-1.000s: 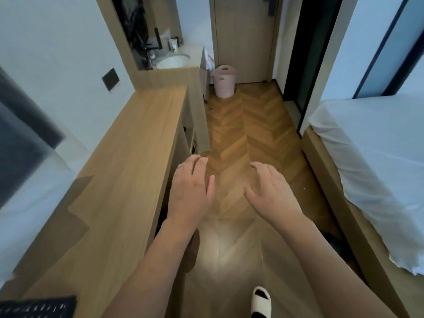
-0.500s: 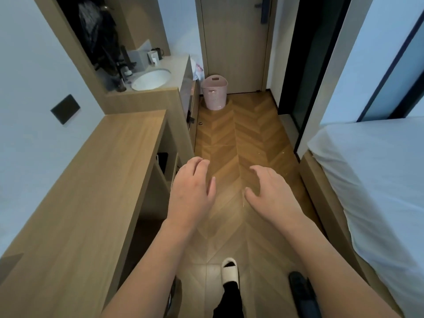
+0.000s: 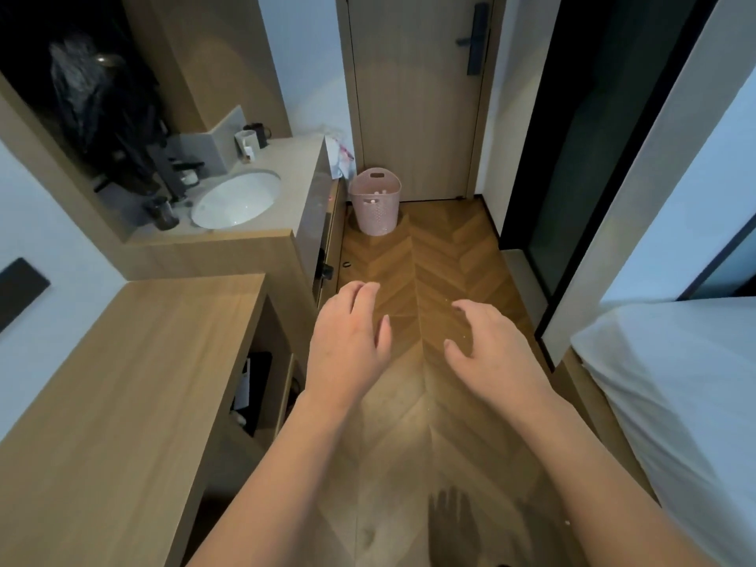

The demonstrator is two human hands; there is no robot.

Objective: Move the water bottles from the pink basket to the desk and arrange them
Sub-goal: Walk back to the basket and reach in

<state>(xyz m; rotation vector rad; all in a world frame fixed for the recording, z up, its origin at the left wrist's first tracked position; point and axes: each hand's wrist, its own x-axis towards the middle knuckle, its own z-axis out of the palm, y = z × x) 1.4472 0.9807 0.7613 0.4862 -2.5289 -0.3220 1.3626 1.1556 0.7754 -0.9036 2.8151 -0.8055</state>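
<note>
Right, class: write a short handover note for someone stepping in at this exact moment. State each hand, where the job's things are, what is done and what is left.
Left hand: open, holding nothing, in the air over the floor.
Right hand: open, holding nothing, likewise.
Pink basket: on the floor by the door, beside the sink counter; pale things inside, probably the water bottles, too small to tell.
Desk: on the left, no bottles on the part in view.
Done: nothing moved yet.
Left: reach the basket, carry the bottles to the desk, arrange them.

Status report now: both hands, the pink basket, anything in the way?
Left hand and right hand open, holding nothing. Pink basket on floor by door, out of reach. Nothing visible between.
</note>
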